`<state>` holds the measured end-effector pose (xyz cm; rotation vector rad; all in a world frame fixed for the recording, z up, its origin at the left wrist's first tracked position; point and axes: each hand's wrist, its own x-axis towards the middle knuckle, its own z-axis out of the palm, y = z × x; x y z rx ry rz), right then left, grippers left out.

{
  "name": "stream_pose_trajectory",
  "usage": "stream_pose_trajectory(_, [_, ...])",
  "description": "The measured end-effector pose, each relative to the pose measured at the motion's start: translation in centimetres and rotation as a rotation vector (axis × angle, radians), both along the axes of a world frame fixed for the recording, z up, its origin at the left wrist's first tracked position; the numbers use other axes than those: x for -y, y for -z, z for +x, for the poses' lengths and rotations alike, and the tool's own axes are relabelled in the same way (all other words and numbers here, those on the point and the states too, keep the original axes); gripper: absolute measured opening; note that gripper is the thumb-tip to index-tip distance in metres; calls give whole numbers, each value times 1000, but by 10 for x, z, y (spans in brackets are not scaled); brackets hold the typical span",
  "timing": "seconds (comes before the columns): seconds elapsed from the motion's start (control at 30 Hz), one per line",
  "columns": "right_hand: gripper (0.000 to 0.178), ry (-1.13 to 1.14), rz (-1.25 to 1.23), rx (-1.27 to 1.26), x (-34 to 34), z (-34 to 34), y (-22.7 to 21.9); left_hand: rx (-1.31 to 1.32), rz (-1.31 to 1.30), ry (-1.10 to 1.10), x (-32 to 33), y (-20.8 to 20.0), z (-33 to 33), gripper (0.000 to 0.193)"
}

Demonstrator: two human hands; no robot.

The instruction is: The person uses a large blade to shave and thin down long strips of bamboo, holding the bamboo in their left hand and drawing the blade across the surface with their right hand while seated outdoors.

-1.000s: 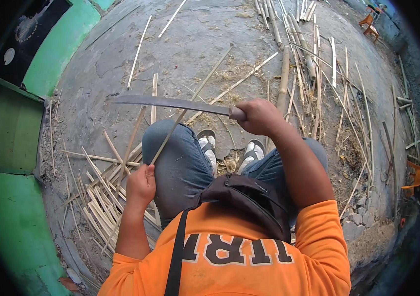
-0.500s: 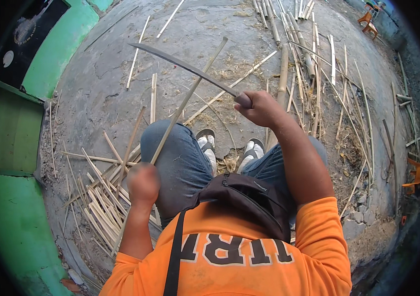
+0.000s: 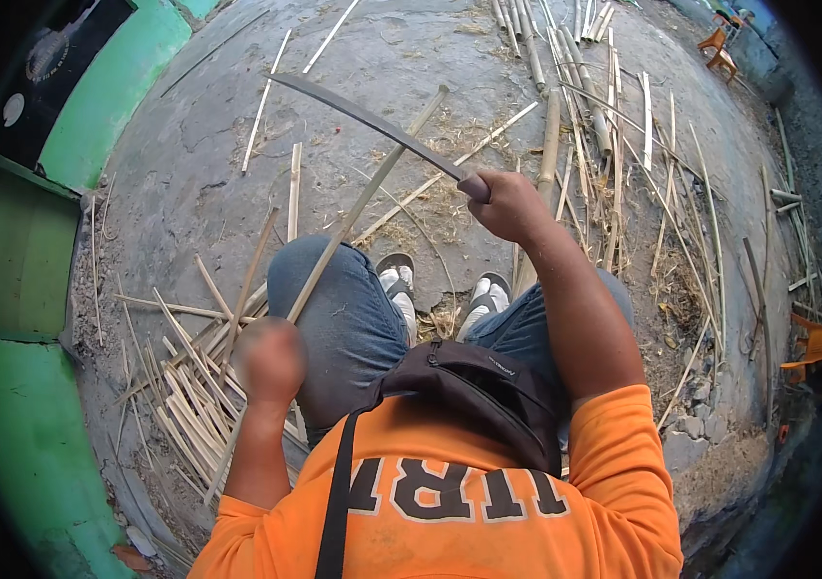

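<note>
My right hand (image 3: 514, 206) is closed round the handle of a machete (image 3: 358, 114), whose long dark blade reaches up and to the left. The blade crosses a split bamboo strip (image 3: 348, 220), touching or passing just over it; I cannot tell which. My left hand (image 3: 271, 362), partly blurred, grips that strip beside my left knee. The strip slants up and right past the knee, and its lower end runs back by my left forearm. Below the left hand lies a pile of split bamboo strips (image 3: 194, 415).
Bamboo poles (image 3: 551, 145) and loose strips litter the concrete ground (image 3: 199, 183) ahead and to the right. A green wall (image 3: 11, 425) runs along the left side. Orange chairs (image 3: 807, 345) stand at the far right. My sandalled feet (image 3: 397, 280) are between the poles and the pile.
The machete and right hand have shifted slightly, and the blade sits at a marginally different place along the strip. The whole view has drifted a little. Both hands keep their grip.
</note>
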<state>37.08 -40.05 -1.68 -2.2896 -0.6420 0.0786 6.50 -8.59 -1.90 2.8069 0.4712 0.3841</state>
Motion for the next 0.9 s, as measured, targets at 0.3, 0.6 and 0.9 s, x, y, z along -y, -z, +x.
stream_pose_trajectory(0.3, [14,-79,-179,184,0,6,10,77,-43,35,0,5,1,48])
stream_pose_trajectory(0.6, [16,10,27,-35,3,-4,15,23,-16,21,0,0,1,48])
stream_pose_trajectory(0.9, [13,-111,-154,222,-6,-1,12,31,-92,63,-6,0,-1,48])
